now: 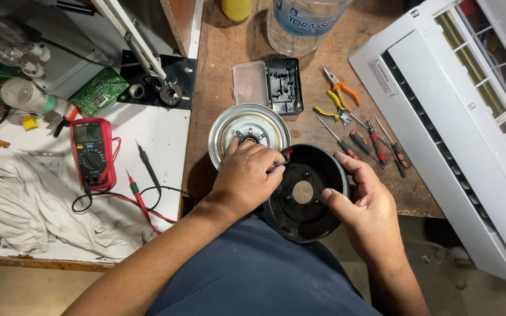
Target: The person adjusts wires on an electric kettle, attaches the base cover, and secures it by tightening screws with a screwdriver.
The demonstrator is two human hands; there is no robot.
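A round black plastic housing (306, 193) rests tilted against my lap at the bench edge, its inside facing up with a pale disc in the middle. My right hand (365, 205) grips its right rim, thumb inside. My left hand (245, 175) is closed over its left rim, pinching a small red and black wired part (285, 157). Just behind my left hand lies a round silver metal plate (247, 129) on the wooden bench (218, 52).
Screwdrivers (376, 146) and orange-handled pliers (339, 88) lie right of the plate. An open small parts case (269, 85), a clear bottle (303, 23), a red multimeter (92, 152) with probes, grey cloth (24, 199) and a white air-conditioner unit (458, 117) surround the spot.
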